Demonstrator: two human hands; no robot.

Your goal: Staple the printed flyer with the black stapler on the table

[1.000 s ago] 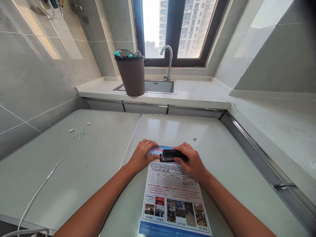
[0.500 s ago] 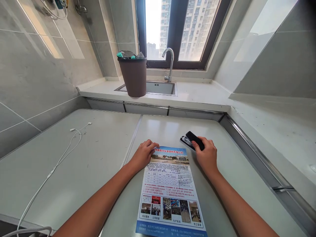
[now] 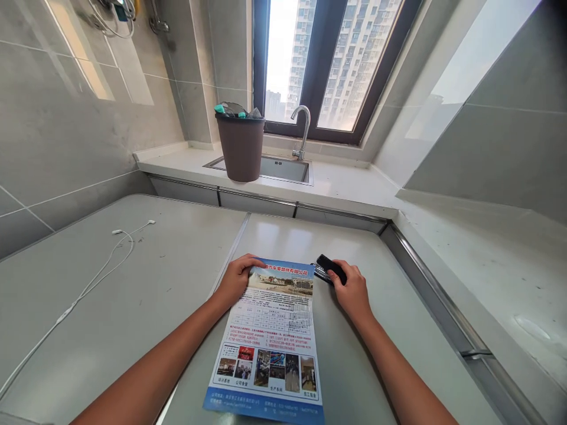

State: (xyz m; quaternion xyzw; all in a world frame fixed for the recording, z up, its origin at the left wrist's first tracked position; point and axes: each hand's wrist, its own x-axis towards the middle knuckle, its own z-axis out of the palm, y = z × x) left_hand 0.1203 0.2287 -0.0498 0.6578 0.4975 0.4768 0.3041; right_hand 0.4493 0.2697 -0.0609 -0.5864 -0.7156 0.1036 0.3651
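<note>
A printed flyer (image 3: 270,319) with a blue border, a table and a row of photos lies in front of me on the pale tabletop. My left hand (image 3: 239,277) grips its top left corner, with the thumb hidden from clear view. Wrapped around a black stapler (image 3: 332,269), my right hand (image 3: 352,289) is at the flyer's top right corner. The stapler's jaws point left at the paper's edge. Whether the corner sits between the jaws or only beside them, I cannot tell.
A white cable (image 3: 84,289) runs over the left half of the tabletop (image 3: 177,248), near small loose staples. Behind stand a brown bin (image 3: 241,147) with contents, a sink (image 3: 283,168) and a faucet (image 3: 303,130). A metal-edged ledge (image 3: 434,283) borders the right side.
From over the flyer's top edge, the stapler went right, off the paper, then came back left to the top right corner. The flyer has shifted left and tilted. My left hand stays at its corner.
</note>
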